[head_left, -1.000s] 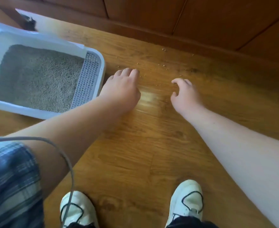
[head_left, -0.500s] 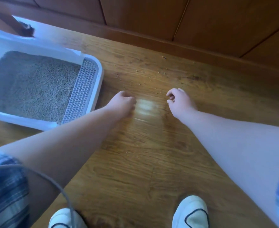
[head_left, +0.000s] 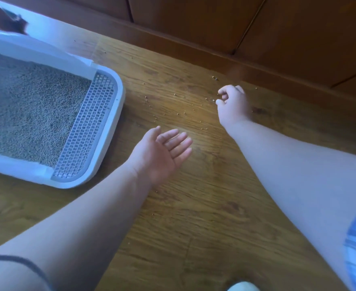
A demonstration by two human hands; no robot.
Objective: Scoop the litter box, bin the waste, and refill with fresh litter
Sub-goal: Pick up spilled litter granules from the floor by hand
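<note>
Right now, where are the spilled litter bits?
In the head view, the litter bits dot the floor right of the litter box, beside the right hand.

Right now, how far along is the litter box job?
Looks done: the litter box holds an even bed of grey litter. In hand: the right hand curls its fingers by stray pellets on the wooden floor; the left hand lies open, palm up. Left: gathering those pellets; binning cannot be judged.

White litter box (head_left: 115, 122), grey litter (head_left: 30, 110) inside
</note>
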